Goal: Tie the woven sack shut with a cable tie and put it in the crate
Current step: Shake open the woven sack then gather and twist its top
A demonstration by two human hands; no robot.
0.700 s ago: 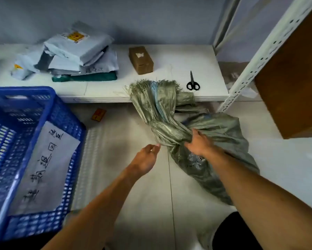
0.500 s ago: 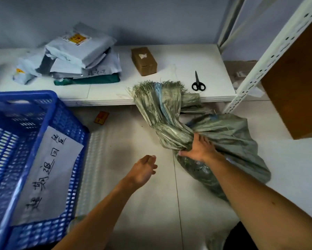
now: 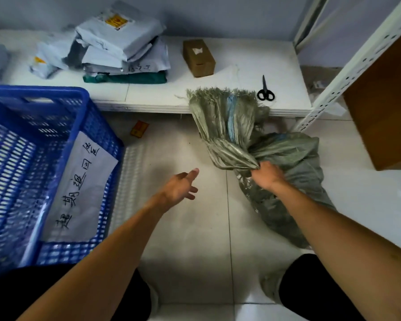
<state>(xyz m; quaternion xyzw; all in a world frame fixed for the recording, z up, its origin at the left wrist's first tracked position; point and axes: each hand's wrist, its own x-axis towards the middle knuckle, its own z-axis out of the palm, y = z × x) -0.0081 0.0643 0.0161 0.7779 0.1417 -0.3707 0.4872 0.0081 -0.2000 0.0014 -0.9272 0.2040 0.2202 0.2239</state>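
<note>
A grey-green woven sack (image 3: 292, 163) lies on the tiled floor at the right, its frayed open end (image 3: 222, 112) leaning against the low white shelf. My right hand (image 3: 265, 176) grips the bunched neck of the sack. My left hand (image 3: 179, 187) hovers above the floor to the left of the sack, fingers spread, holding nothing. The blue plastic crate (image 3: 95, 126) stands at the left with a white handwritten sheet (image 3: 79, 191) inside. Thin pale cable ties (image 3: 235, 72) seem to lie on the shelf above the sack.
On the low white shelf (image 3: 148, 98) sit a stack of grey mailer bags (image 3: 120, 42), a small cardboard box (image 3: 198, 57) and black scissors (image 3: 265, 90). A small orange item (image 3: 139, 129) lies on the floor. A white slotted rack post (image 3: 347, 68) and brown panel (image 3: 387, 107) stand at right.
My left hand has drawn away from the sack's neck, down and to the left, and its fingers have spread. My right hand keeps its grip on the neck.
</note>
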